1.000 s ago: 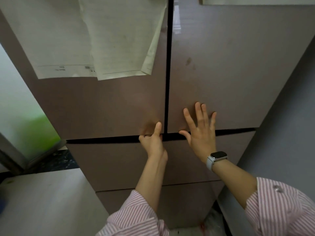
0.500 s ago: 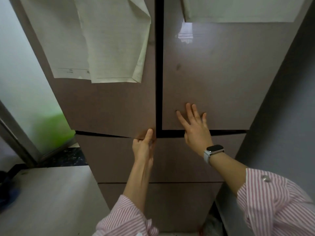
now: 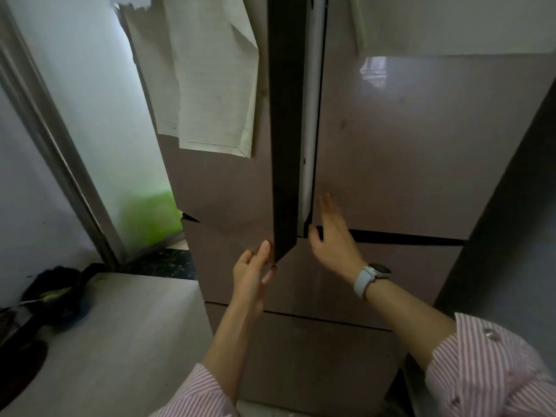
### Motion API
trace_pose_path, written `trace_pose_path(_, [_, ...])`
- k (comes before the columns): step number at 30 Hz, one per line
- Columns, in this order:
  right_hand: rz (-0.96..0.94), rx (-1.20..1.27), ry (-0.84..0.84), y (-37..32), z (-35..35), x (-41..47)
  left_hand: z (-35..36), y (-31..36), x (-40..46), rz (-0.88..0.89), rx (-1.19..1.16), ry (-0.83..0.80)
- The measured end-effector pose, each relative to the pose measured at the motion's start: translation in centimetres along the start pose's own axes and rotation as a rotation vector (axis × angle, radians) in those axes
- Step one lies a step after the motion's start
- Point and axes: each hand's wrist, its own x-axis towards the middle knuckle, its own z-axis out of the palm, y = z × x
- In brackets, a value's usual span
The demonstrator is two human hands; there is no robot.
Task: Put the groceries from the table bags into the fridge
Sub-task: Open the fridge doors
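A tall brown fridge fills the view. Its upper left door [image 3: 222, 194] stands partly swung out, showing its dark inner edge [image 3: 285, 145] and a white seal. My left hand [image 3: 254, 272] grips the bottom corner of that door. The upper right door [image 3: 406, 152] is closed. My right hand [image 3: 331, 233], with a watch on the wrist, lies with fingers spread at its lower left corner, the thumb in the dark gap beneath. No groceries or bags are in view.
Paper sheets [image 3: 210, 85] hang on the left door, another sheet [image 3: 436, 22] on the right door. Two drawer fronts [image 3: 346, 296] sit below. A pale counter [image 3: 105, 341] lies to the left with a dark bag [image 3: 57, 290] on it. A grey wall [image 3: 517, 236] is at right.
The upper left door has swung further out, pulled by my left hand. My right hand slid toward the lower left corner of the right door. The camera moved left.
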Motion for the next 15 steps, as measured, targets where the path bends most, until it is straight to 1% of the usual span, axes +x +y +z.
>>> trace_pose_path(1, [-0.002,0.120,-0.036,-1.1,0.7,-0.2,-0.3,0.1,-0.1,-0.006,0.005,0.004])
trace_pose_path(3, [0.006,0.258,-0.047,-2.8,2.0,-0.7,-1.2,0.2,-0.5,-0.028,-0.005,0.016])
trace_pose_path(5, [0.023,0.314,0.014,-3.8,2.9,-1.4,-2.1,0.6,-1.1,-0.035,-0.002,0.052])
trace_pose_path(7, [-0.007,0.322,0.067,-4.2,3.5,-2.4,-2.9,1.1,-2.1,0.007,0.053,0.125])
trace_pose_path(9, [-0.076,0.324,0.089,-4.4,3.9,-3.4,-3.5,1.8,-3.3,0.141,0.201,0.240])
trace_pose_path(11, [-0.141,0.333,0.099,-4.5,4.0,-4.4,-4.0,2.5,-4.4,0.341,0.411,0.332])
trace_pose_path(13, [-0.195,0.347,0.140,-4.4,3.7,-4.7,-4.3,3.1,-5.4,0.546,0.600,0.377])
trace_pose_path(15, [-0.194,0.365,0.210,-4.4,3.2,-4.4,-4.6,3.3,-6.0,0.739,0.759,0.385])
